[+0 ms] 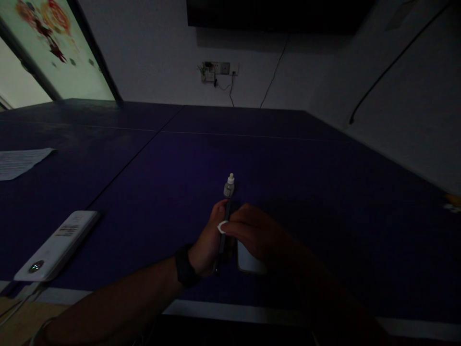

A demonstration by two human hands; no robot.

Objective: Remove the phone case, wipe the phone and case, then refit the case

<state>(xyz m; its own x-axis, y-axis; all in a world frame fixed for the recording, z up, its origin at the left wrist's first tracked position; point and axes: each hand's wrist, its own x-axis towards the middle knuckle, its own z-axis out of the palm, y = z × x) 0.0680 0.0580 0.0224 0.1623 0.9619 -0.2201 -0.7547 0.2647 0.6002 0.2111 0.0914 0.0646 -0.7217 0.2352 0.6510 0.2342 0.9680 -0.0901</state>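
Note:
My left hand [207,245], a dark watch on its wrist, is wrapped round a slim dark phone [222,246] held edge-on to me. My right hand [254,228] comes in from the right, its fingers pinching a small white pad [222,227] against the phone's narrow edge. Whether the pad is cloth or cotton is too dark to tell. Just beyond the phone's far end, a small clear bottle [229,187] with a white cap stands on the purple table [173,168]. A pale, flat, phone-shaped thing [250,262] lies under my right hand, partly hidden by it.
At the left lies a white power bank [59,245] with a white cable [25,300] at its near end. Printed paper [23,163] rests farther back. Beyond the table, sockets [218,68] and a dark screen [277,14] are on the wall. The room is dim.

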